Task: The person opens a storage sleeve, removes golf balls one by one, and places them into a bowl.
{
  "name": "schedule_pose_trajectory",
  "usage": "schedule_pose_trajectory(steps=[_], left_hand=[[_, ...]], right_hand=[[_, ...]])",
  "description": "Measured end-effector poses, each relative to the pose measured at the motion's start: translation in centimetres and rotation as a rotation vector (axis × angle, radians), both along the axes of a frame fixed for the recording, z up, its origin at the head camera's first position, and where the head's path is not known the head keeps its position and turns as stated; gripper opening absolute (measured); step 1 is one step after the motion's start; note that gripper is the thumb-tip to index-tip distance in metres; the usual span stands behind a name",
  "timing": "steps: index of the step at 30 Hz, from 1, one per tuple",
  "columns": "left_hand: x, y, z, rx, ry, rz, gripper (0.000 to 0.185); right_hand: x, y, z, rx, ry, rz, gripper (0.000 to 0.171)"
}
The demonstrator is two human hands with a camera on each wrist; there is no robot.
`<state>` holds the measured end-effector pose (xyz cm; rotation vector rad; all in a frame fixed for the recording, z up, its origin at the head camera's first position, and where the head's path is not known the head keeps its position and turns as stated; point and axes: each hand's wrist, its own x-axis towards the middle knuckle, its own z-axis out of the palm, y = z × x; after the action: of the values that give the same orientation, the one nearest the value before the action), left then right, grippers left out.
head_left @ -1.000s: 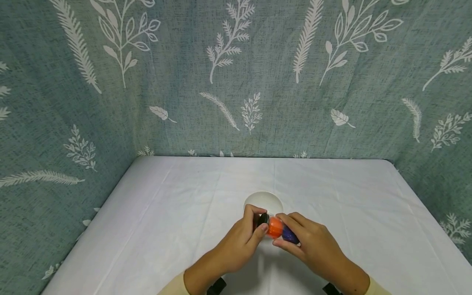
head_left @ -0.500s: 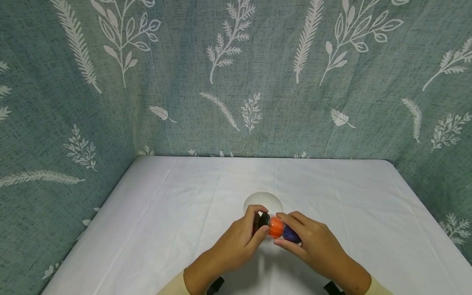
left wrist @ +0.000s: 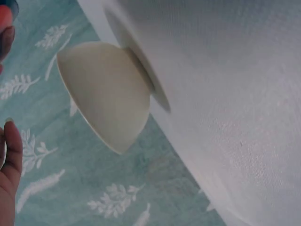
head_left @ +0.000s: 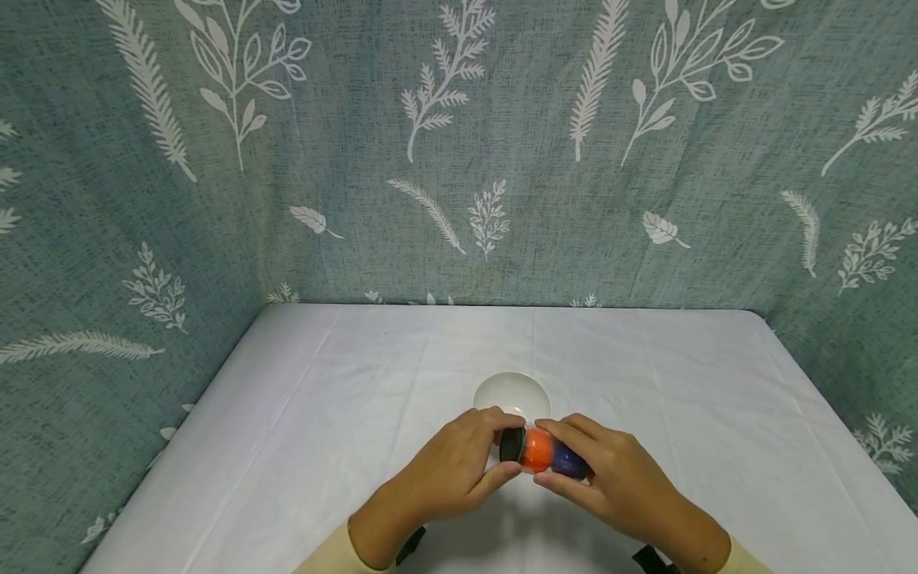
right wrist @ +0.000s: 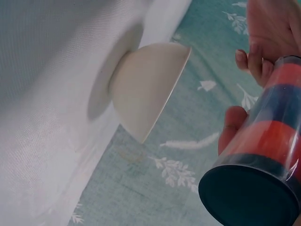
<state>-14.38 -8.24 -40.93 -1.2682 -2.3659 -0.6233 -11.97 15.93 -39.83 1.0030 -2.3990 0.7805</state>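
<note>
Head view: both hands, left [head_left: 452, 470] and right [head_left: 610, 478], pinch the tube [head_left: 545, 452], hiding its ends.

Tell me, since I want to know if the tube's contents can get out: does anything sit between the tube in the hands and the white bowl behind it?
Only the tube's own black cap, on the end the left hand grips. The right hand holds the clear tube of orange and blue contents. Nothing else visible lies before the white bowl.

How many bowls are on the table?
1. A single white round bowl stands on the white-clothed table, just beyond both hands, which hold a clear tube with orange and blue contents.
</note>
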Motion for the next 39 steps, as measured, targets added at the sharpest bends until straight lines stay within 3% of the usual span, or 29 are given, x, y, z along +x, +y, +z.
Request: schedule_pose_trajectory(steps=[3,10,22,33,39], left_hand=[[0.1,0.1,-0.1,0.000,0.017,-0.001,0.055],[0.4,-0.1,-0.1,0.025,-0.099,-0.001,0.053],[0.7,0.2,-0.1,0.080,-0.188,0.015,0.046],[0.8,0.7,0.1,0.141,-0.425,0.048,0.037],[0.9,1.0,0.1,0.179,-0.492,0.048,0.036]], right_hand=[[0.0,-0.1,-0.1,-0.004,0.024,0.002,0.049],[0.0,-0.3,-0.4,-0.001,0.075,-0.018,0.051],[-0.1,-0.5,-0.6,0.001,0.136,-0.052,0.052],[-0.2,-0.5,-0.9,0.030,0.180,-0.088,0.055],[-0.3,-0.6,-1.0,0.052,0.192,-0.106,0.056]])
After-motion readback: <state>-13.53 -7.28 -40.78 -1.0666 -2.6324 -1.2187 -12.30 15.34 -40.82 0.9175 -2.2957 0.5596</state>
